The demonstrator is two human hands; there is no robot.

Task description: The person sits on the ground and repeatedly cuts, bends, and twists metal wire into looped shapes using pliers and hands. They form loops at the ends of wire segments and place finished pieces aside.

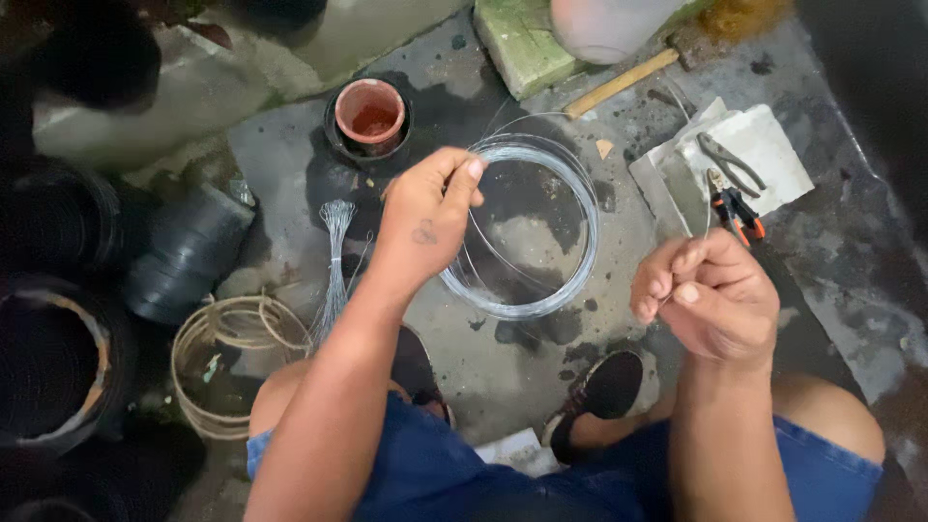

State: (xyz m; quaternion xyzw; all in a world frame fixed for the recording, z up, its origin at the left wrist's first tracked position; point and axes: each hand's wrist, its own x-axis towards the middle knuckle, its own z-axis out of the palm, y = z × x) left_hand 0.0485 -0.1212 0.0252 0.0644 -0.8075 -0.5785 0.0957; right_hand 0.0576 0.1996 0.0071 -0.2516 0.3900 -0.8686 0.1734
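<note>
Left hand [425, 220] over the floor, fingers [462, 181] curled and pinching the rim of the wire coil [570, 275] at its ten o'clock edge. Right hand [710, 295] closed in a loose fist at four o'clock of the coil, fingers pinched on a thin wire strand that is barely visible.

Around: bundle of cut wires [334, 261] just beside the left wrist at nine o'clock; clay pot [370, 113] at eleven o'clock; wooden-handled hammer [623, 80] at one o'clock; pliers [737, 205] with orange grips on a pale sheet [773, 150] at two o'clock, near the right hand. Cane ring [217, 362] at eight o'clock, black tubs further left. Nothing lying across the coil.

Coil: thin, shiny, grey-silver, many loops, round, flat on the wet concrete floor [541, 358], between both hands, ahead of the shoes.
</note>
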